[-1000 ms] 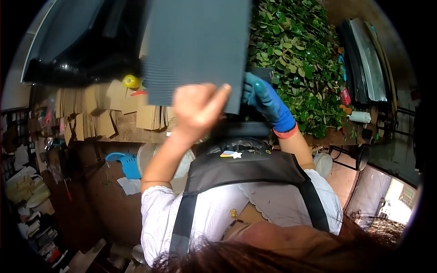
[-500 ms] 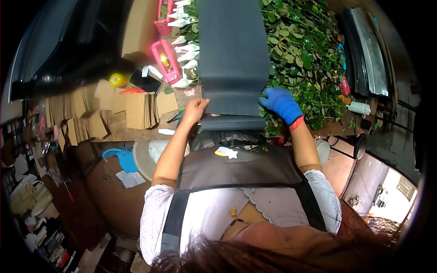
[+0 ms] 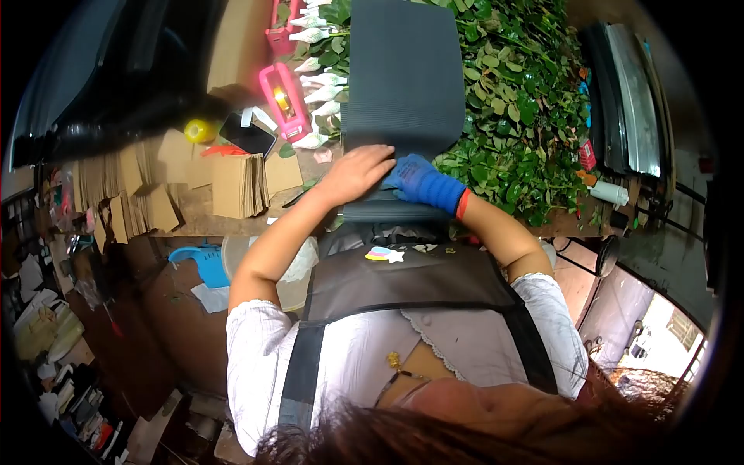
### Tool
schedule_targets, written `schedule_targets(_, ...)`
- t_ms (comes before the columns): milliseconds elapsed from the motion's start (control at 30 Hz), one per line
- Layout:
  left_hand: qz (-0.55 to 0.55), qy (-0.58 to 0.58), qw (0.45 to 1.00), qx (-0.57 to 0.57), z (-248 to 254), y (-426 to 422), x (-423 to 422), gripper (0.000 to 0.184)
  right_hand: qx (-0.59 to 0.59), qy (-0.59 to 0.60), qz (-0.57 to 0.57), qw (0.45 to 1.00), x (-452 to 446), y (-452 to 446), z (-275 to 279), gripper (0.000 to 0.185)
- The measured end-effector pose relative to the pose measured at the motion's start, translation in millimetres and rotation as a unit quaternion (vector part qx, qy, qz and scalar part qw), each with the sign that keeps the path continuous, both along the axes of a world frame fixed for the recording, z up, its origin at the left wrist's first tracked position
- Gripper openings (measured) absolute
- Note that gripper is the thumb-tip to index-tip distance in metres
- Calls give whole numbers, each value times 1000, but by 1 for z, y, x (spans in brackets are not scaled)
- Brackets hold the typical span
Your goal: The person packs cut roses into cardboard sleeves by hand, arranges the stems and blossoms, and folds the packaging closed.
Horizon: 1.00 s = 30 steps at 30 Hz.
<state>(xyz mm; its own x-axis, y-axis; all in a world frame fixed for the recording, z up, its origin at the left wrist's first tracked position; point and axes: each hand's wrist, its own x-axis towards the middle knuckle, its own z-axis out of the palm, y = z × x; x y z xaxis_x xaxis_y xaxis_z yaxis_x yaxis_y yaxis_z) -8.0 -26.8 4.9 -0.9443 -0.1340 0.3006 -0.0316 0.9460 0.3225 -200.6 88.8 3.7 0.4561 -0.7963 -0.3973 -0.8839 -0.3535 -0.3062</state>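
A dark grey ribbed sheet (image 3: 403,77) lies lengthwise over the leafy stems, its near part under my hands. My bare left hand (image 3: 358,174) rests flat on that part, fingers stretched out to the right. Beside it, almost touching its fingertips, is my right hand (image 3: 425,183) in a blue glove, its fingers bent down at the sheet; whether they grip it is hidden. White-wrapped flower heads (image 3: 324,94) stick out left of the sheet. Green leafy stems (image 3: 515,108) are piled to its right.
On the left are a pink tape dispenser (image 3: 284,101), a yellow tape roll (image 3: 199,130), a phone (image 3: 248,136) and folded cardboard pieces (image 3: 240,186). Black plastic (image 3: 101,85) covers the upper left. Stacked sleeves (image 3: 628,101) and a white roll (image 3: 610,193) are at the right.
The sheet has come down onto the stems and its far end now shows. Both hands have moved inward from its side edges to meet near its middle.
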Motion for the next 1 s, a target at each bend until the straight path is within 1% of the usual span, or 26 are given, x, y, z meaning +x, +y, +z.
schedule_targets(33,-5,-16,998,-54,-9,1,-7,51,-18,-4,-1,1000,-1,2,-5,28)
schedule_targets(67,-10,-33,994,-108,-17,2,-11,58,-122,-66,-12,990,-4,9,-8,21)
schedule_targets(100,-1,-42,997,-59,-20,5,-11,62,-49,-36,-9,998,-2,8,2,22)
schedule_targets(167,14,-60,997,39,-23,10,-8,68,96,24,-5,995,4,-3,30,24)
schedule_targets(200,24,-43,999,23,-27,11,-8,63,87,18,-8,996,1,2,23,28)
schedule_targets(233,19,-73,997,27,-29,13,-7,58,-66,-34,-38,996,7,-3,49,28)
schedule_targets(267,14,-103,994,30,-30,13,-6,54,-218,-87,-69,970,11,-8,78,28)
schedule_targets(300,7,-133,991,32,-30,12,-5,50,-365,-136,-101,915,17,-15,100,28)
schedule_targets(333,10,-75,997,21,-35,11,-6,43,-390,-111,-137,904,21,-24,103,30)
schedule_targets(367,9,-108,994,22,-39,11,-5,43,-415,-85,-173,889,22,-37,104,32)
schedule_targets(433,7,-173,985,25,-32,12,-6,45,-349,-34,-232,907,20,-55,92,37)
schedule_targets(467,13,-85,996,12,-35,12,-7,50,-255,-9,-251,934,18,-60,74,40)
schedule_targets(500,15,-54,998,5,-36,12,-7,51,-158,15,-268,950,17,-67,63,43)
schedule_targets(567,24,7,1000,-11,-38,11,-7,55,-91,3,-244,965,2,-88,73,49)
schedule_targets(600,22,6,999,-23,-41,12,-7,58,-51,-3,-235,971,1,-90,79,51)
schedule_targets(700,20,-99,991,83,-44,14,-5,59,-101,-101,-140,980,12,-111,92,55)
schedule_targets(733,43,-33,998,25,-46,15,-2,61,-143,-171,-119,968,35,-115,99,58)
schedule_targets(767,18,-111,990,88,-49,13,-6,60,-159,-258,-112,946,65,-118,105,52)
schedule_targets(800,23,-31,989,143,-63,16,-10,59,-217,-295,-55,929,96,-127,97,49)
schedule_targets(833,25,49,979,195,-76,19,-11,58,-261,-317,-11,912,126,-136,86,50)
schedule_targets(867,34,-31,999,-11,-62,14,-12,57,-299,-226,55,925,159,-149,70,57)
schedule_targets(900,26,19,999,-32,-75,11,-12,61,-296,-150,82,940,186,-155,68,53)
schedule_targets(933,21,32,998,-41,-71,8,-11,62,-360,-110,99,921,216,-165,40,44)
schedule_targets(967,15,45,998,-49,-67,8,-9,63,-426,-54,125,895,235,-174,12,42)
schedule_targets(1000,22,18,998,-56,-66,10,-10,65,-487,1,152,860,247,-181,10,41)
